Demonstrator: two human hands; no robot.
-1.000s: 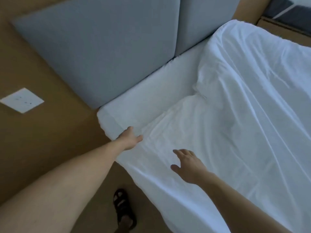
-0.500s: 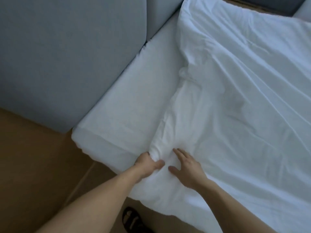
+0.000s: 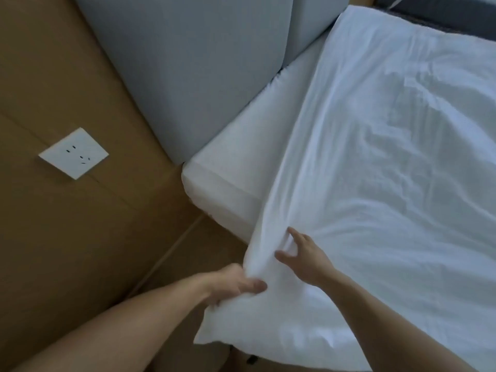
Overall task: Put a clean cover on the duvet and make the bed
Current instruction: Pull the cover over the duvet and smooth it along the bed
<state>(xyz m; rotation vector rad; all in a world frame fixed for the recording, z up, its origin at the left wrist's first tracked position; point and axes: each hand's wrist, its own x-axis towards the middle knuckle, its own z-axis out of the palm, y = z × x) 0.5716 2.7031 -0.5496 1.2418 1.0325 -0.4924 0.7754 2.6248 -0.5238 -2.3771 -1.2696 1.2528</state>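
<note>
A white covered duvet point(image 3: 389, 183) lies spread over the bed, wrinkled across the middle. Its near left corner hangs off the side of the mattress point(image 3: 241, 146), which wears a white fitted sheet. My left hand point(image 3: 236, 285) grips a bunch of the duvet's edge at that corner, lifted off the bed. My right hand point(image 3: 303, 256) hovers just to the right of it with fingers spread, its fingertips touching the raised fold of fabric.
Grey padded headboard panels point(image 3: 193, 65) stand at the mattress's far end. A brown wall with a white power socket point(image 3: 73, 153) is at the left. Brown floor runs along the bed's side below my arms.
My left hand went from resting flat on the duvet's edge to gripping it and has pulled the corner back and up off the mattress. The right hand has stayed beside it.
</note>
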